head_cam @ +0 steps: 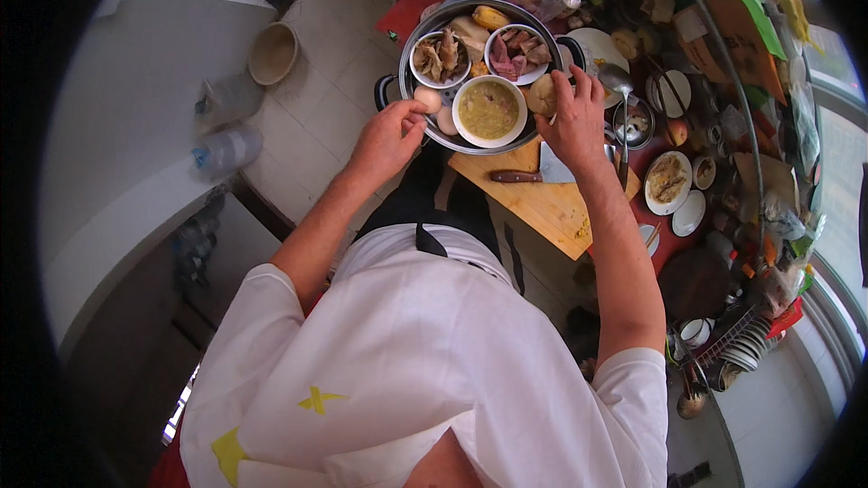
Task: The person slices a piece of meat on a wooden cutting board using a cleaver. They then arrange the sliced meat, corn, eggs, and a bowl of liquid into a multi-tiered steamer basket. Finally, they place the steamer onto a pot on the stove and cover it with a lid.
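Observation:
A metal steamer pot [407, 91] with black side handles stands before me, full of food. My left hand [393, 133] is at its left rim, fingertips against an egg [427, 99]; whether it grips the egg is unclear. A second egg [446, 121] lies beside it. At the right rim, my right hand [573, 112] has thumb and fingers around a pale round bun [542, 95]. Inside the pot are a bowl of yellowish soup [489, 110], a bowl of brown meat pieces [441, 58] and a bowl of pinkish meat chunks [519, 54]. Yellow food [489, 17] sits at the far side.
A cleaver [525, 176] lies on a wooden cutting board [536, 213] that juts over the near table edge. To the right are a ladle [617, 81], a plate of food [668, 183] and stacked dishes [746, 346]. A bucket [273, 53] and plastic jugs [227, 149] stand left.

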Demonstrator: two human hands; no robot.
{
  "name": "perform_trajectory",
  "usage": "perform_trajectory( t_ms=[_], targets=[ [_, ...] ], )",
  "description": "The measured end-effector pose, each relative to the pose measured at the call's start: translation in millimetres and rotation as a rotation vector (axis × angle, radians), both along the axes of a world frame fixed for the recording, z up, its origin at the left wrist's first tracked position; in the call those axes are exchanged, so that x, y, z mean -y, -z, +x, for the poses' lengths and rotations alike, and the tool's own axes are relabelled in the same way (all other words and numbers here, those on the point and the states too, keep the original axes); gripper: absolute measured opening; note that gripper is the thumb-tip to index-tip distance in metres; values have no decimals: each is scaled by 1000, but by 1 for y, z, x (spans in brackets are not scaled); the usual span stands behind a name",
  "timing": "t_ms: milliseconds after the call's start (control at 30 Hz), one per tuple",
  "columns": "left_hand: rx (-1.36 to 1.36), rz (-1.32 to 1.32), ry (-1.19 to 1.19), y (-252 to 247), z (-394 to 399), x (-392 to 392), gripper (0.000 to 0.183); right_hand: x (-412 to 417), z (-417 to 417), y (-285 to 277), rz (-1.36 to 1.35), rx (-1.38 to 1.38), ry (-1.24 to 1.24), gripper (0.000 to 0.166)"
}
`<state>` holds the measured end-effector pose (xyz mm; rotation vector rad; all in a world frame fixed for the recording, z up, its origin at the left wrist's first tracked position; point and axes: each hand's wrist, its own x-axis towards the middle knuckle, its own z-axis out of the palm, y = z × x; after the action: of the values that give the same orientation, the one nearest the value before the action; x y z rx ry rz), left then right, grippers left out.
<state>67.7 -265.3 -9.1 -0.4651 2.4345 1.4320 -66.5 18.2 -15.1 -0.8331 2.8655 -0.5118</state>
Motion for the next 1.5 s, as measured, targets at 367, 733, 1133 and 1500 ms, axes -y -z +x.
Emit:
perform_trajectory(
  t_ms=[367, 733, 1133, 1500],
  targets=[
    [-38, 11, 8, -7, -5, 4, 26, 5, -3, 9, -123, -37, 58, 61],
    [-67, 85, 146, -17, -28, -48, 28, 0, 5, 14, -77, -10, 158, 60],
    [-94, 73, 142, -17, -17, -33, 27, 13, -7, 16, 109, 41, 123, 54],
    [-80, 127, 169, -34, -11, -37, 25, -13, 20, -35, -223, 20, 500, 53]
  ],
)
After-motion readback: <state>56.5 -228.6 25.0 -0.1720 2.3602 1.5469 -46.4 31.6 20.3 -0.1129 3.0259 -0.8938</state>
